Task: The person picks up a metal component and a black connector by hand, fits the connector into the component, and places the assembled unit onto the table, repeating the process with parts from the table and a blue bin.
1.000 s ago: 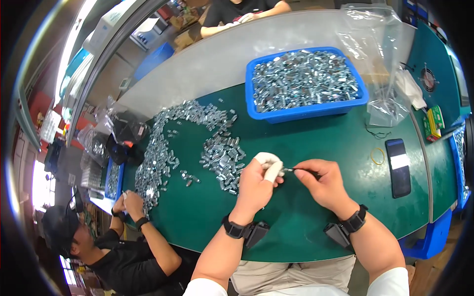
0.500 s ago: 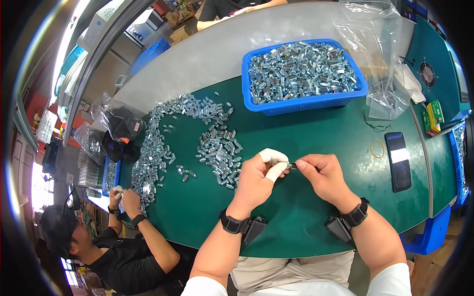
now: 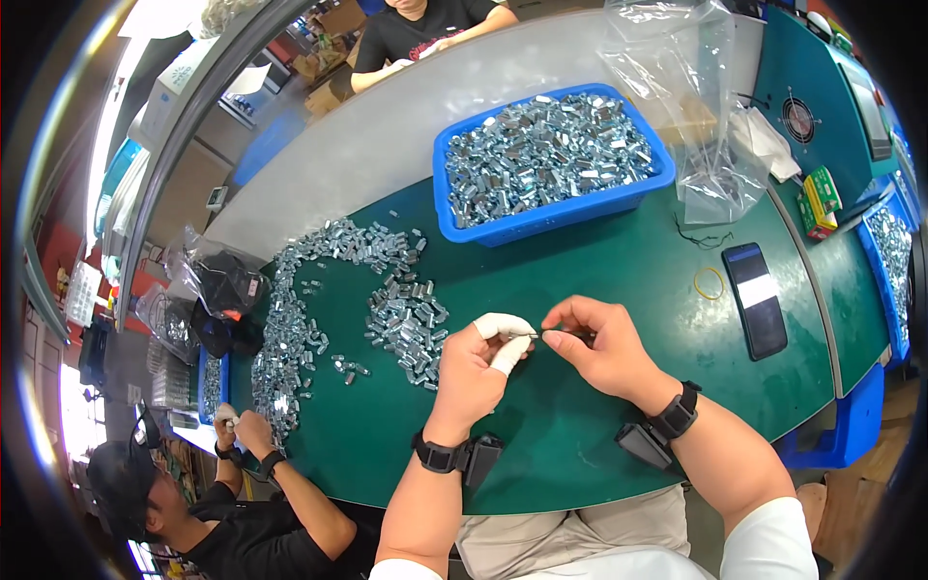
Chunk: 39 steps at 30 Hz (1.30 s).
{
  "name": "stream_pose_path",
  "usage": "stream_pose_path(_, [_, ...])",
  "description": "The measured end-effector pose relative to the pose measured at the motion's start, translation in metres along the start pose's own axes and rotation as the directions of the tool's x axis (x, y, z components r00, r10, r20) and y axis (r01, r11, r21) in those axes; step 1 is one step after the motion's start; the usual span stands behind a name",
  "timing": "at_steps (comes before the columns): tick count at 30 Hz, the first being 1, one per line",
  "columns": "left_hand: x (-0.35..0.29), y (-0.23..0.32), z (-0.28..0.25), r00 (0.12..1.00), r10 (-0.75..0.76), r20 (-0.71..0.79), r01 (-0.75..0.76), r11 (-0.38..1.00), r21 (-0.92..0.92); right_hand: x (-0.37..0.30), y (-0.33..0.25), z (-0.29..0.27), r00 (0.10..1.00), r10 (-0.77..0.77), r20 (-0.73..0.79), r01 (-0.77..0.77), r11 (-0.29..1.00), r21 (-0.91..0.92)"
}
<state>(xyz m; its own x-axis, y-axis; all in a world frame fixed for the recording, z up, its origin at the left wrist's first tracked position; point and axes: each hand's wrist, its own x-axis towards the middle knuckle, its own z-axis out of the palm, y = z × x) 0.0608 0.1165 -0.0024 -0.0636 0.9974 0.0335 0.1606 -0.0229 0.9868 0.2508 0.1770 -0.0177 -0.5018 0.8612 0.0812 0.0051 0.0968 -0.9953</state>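
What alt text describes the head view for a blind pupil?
A person's left hand, thumb and finger covered in white, and right hand meet at a mostly hidden piece over a green table. Beyond stands a blue basket heaped with metal parts; loose parts lie left, a phone right.

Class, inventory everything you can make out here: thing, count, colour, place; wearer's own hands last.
Table: one, green, centre
Large basket: one, blue, back
Metal pieces: uncountable, silver, basket and table
Large bag: one, clear, right of basket
Phone: one, black, right
Rubber band: one, yellow, beside phone
Small carton: one, multicoloured, far right
Machine: one, teal, upper right
Side bins: several, blue, both edges
Workers: two, black shirts, left and top
Small piece: one, dark, at hands' fingertips
Wristbands: two, black, wearer's wrists
Left hand: one, white-covered thumb and forefinger, centre
Right hand: one, bare, beside left hand
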Motion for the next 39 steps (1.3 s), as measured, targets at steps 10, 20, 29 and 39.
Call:
stream_pose_path(10, [0.006, -0.025, 0.005, 0.974, 0.225, 0.003, -0.224, 0.966, 0.128, 0.004, 0.024, -0.007, 0.997, 0.047, 0.065, -0.055, 0.991, 0.121])
stream_pose_path(20, [-0.001, -0.017, 0.010, 0.994, 0.062, -0.093, -0.071, 0.993, -0.095, -0.002, 0.035, -0.001, 0.997, -0.079, -0.012, 0.080, 0.992, 0.099])
stream_pose_path(29, [0.002, -0.021, 0.005, 0.993, 0.005, -0.120, 0.018, 0.981, 0.193, -0.001, 0.027, -0.004, 0.997, -0.078, -0.003, 0.078, 0.994, 0.077])
stream_pose_path(39, [0.004, 0.000, 0.020, 0.970, 0.222, -0.100, -0.177, 0.925, 0.335, -0.003, 0.011, -0.019, 0.999, 0.035, 0.040, -0.043, 0.976, 0.214])
